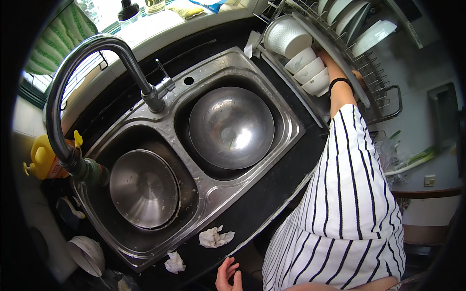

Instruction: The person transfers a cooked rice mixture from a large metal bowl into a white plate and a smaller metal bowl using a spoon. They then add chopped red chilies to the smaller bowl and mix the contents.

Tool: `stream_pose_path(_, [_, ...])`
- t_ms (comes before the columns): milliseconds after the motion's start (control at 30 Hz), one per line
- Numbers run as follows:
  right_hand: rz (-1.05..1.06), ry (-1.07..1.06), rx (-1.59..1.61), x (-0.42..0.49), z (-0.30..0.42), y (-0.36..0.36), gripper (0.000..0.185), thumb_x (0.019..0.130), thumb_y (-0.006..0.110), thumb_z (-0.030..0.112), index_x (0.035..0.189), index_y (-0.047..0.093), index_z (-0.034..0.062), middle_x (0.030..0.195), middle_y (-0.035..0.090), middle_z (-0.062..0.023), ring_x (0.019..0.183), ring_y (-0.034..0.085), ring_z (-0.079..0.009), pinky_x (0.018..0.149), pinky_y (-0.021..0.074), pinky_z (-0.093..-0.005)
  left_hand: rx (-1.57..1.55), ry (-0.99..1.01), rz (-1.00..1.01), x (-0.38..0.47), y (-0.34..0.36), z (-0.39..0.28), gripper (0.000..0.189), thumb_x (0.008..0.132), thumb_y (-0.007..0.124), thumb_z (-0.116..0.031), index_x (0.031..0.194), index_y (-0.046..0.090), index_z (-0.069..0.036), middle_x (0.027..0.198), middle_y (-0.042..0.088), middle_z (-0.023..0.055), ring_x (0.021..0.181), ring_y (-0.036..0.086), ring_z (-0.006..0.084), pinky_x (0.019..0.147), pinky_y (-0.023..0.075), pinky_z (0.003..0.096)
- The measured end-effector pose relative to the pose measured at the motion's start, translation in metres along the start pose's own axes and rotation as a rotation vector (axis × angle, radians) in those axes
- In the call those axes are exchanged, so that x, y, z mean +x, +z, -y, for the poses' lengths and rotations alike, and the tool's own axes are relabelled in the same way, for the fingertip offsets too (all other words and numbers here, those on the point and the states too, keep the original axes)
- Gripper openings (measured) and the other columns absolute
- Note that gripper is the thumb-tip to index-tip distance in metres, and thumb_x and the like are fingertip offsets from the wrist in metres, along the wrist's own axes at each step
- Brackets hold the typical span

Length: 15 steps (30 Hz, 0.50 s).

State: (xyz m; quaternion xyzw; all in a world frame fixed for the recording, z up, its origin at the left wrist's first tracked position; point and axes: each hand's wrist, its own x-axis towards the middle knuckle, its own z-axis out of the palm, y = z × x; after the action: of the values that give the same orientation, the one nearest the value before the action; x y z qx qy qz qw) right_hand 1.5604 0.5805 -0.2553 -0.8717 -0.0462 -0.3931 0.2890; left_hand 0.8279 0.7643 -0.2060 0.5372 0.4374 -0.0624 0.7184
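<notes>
At the bottom centre my left hand (228,275) hangs beside the counter's front edge, fingers apart and holding nothing. My right arm, in a striped sleeve with a black band at the wrist, reaches into the metal dish rack at the upper right. Only part of my right hand (325,60) shows, next to several stacked white bowls (316,83); its fingers are hidden by the bowls and the rack. A white textured basket (287,36) leans beside them. A large metal bowl (231,127) lies in the right sink basin, and metal bowls (143,189) sit in the left basin.
The chrome faucet (105,38) arches over the left side. Crumpled tissues (216,237) lie on the black counter (255,202). A yellow jug (43,158) and a white bowl (85,254) stand at the left. Plates (349,18) fill the upper rack, with its metal handle (399,102) sticking out.
</notes>
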Motion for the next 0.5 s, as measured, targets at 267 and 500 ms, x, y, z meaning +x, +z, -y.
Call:
stream_pose_path(267, [0.037, -0.022, -0.032, 0.018, 0.007, 0.001, 0.038, 0.085, 0.048, 0.029, 0.105, 0.063, 0.0006, 0.113, 0.058, -0.0243, 0.106, 0.054, -0.0384, 0.094, 0.0398, -0.0436, 0.014, -0.007, 0.016, 0.001, 0.002, -0.005, 0.041, 0.09, 0.048, 0.0, 0.131, 0.042, 0.003, 0.124, 0.052, 0.016, 0.108, 0.054, 0.021, 0.093, 0.042, 0.0305])
stream_pose_path(500, [0.05, -0.011, -0.028, 0.007, 0.01, -0.005, 0.037, 0.085, 0.048, 0.029, 0.104, 0.063, 0.0009, 0.112, 0.059, -0.0241, 0.105, 0.054, -0.0385, 0.093, 0.0404, -0.0435, -0.015, 0.009, -0.018, -0.01, 0.003, -0.008, 0.041, 0.09, 0.048, 0.0, 0.131, 0.042, 0.003, 0.125, 0.052, 0.016, 0.107, 0.054, 0.0208, 0.093, 0.0418, 0.03])
